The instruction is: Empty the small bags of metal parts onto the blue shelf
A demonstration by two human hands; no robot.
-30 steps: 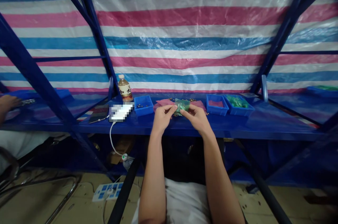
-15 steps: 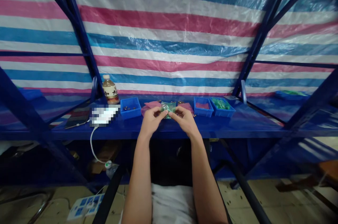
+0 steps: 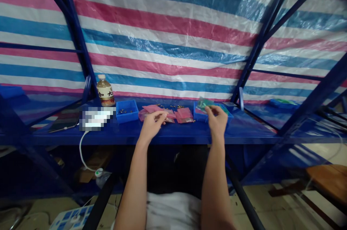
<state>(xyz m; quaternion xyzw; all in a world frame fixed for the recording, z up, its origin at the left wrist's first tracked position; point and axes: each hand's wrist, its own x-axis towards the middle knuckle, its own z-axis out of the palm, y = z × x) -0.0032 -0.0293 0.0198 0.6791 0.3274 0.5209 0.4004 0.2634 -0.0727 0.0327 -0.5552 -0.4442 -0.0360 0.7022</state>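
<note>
Left hand [image 3: 153,126]: half open, fingers curved; lies at the left edge of the pink bags [image 3: 184,116]; no item visible in its grip.

Right hand [image 3: 216,120]: thumb and fingers pinched closed on the green plastic packet [image 3: 204,103]; raised at centre right of the frame.

Held item: green plastic packet, above the near edge of the first right-hand blue tray [image 3: 198,110]; contents too small to identify.

Work surface: blue bench [image 3: 173,136], running across the frame below centre.

Items left of hands: blue tray of small metal parts [image 3: 127,112]; pixelated white object [image 3: 96,119], with white cable [image 3: 81,150] hanging below the bench; amber-capped plastic bottle [image 3: 105,90] behind them; dark phone [image 3: 63,124] at far left.

Items at centre: pink bags, spread flat on the bench; small brass parts [image 3: 169,107] just behind them.

Items right of hands: second blue tray [image 3: 229,116], just beside the first.

Surroundings: blue steel shelving frame [image 3: 74,34]; striped tarpaulin [image 3: 162,34] behind; wooden stool [image 3: 329,181] at lower right; power strip [image 3: 72,220] on the floor at bottom left.
</note>
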